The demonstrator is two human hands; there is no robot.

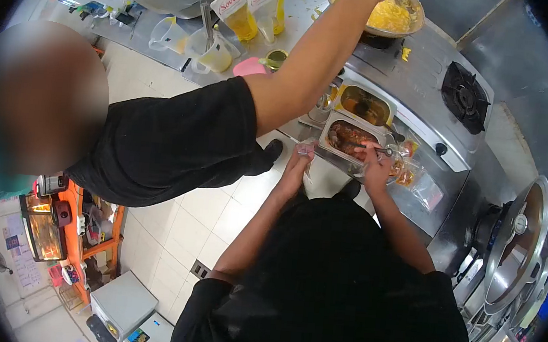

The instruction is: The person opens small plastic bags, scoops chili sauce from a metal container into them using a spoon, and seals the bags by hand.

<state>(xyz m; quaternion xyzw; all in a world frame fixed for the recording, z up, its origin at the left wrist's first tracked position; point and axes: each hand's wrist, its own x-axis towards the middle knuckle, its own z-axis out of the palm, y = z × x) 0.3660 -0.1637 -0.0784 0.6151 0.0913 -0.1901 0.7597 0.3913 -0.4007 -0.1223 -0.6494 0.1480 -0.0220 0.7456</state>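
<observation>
My left hand (298, 163) is closed on a small clear plastic bag (304, 150), held just off the counter's front edge. My right hand (376, 167) grips the dark handle of a utensil (373, 149), whose far end reaches into a metal container of reddish-brown food (348, 137). Behind that container sits a second metal one with dark, oily sauce (364, 106). Right of my right hand lie small filled plastic bags (405, 174) and a flat clear bag (427, 191).
A co-worker in black (180, 130) stands at the left, one arm stretched over the counter to a pan of yellow food (392, 15). Around them are measuring jugs (214, 55), oil pouches (238, 18) and a burner (466, 96). A large lid (522, 238) stands at the right.
</observation>
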